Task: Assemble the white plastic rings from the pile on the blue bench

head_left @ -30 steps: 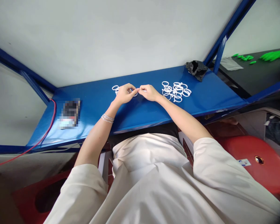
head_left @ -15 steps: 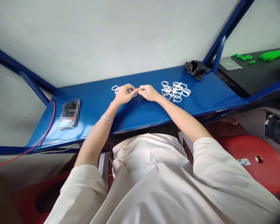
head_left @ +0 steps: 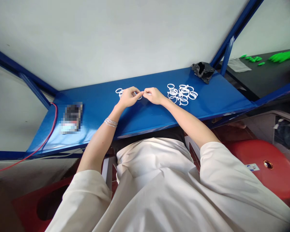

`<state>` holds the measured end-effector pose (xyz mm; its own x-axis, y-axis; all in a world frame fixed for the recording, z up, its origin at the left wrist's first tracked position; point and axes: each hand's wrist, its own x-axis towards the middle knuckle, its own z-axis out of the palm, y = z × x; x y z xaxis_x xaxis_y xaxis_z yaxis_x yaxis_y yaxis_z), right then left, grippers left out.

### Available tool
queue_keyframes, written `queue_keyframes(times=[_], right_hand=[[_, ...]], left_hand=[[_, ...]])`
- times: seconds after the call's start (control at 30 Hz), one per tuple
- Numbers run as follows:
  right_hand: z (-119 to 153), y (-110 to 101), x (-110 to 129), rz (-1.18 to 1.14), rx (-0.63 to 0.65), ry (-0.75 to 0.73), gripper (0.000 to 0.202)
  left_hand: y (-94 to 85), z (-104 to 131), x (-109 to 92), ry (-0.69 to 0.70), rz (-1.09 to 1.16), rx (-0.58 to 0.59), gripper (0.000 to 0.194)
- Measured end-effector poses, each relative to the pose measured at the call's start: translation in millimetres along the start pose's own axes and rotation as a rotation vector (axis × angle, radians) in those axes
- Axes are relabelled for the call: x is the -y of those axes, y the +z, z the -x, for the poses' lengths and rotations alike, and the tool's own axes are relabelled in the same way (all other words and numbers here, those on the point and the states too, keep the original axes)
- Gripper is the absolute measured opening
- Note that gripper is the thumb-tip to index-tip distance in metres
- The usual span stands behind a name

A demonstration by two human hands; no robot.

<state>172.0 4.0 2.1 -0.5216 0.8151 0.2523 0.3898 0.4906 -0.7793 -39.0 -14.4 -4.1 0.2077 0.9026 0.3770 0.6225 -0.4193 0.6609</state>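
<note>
Over the blue table (head_left: 145,119), my left hand (head_left: 128,97) is closed with thumb and fingers on a white ring (head_left: 140,97), most of which the hand hides. My right hand (head_left: 154,95) meets it fingertip to fingertip; its fingers are curled in a pinch, with a bit of white showing between them. What that bit belongs to is too small to make out. Another white ring (head_left: 119,91) lies just past my left hand, partly covered by it. To the right of my right hand, several white rings with small knobs (head_left: 183,93) lie in a loose, overlapping pile.
A crumpled black plastic bag (head_left: 203,72) sits at the table's back right corner. On the left lie a blurred-out item (head_left: 72,117) and a red cable (head_left: 53,127) over the edge. Green pieces (head_left: 284,56) lie on a dark table at right. A red stool (head_left: 263,164) stands beside me.
</note>
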Motion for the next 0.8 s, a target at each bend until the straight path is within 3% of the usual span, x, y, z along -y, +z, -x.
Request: queue_keyframes(times=[0.67, 0.8], right_hand=[[2.8, -3.7, 6.6, 0.002, 0.01, -0.011, 0.028], [3.1, -5.7, 8.1, -0.009, -0.003, -0.024, 0.031]], left_hand=[[0.7, 0.6, 2.9, -0.014, 0.002, 0.03, 0.047], [0.0, 0.8, 1.1, 0.013, 0.018, 0.042, 0.053]])
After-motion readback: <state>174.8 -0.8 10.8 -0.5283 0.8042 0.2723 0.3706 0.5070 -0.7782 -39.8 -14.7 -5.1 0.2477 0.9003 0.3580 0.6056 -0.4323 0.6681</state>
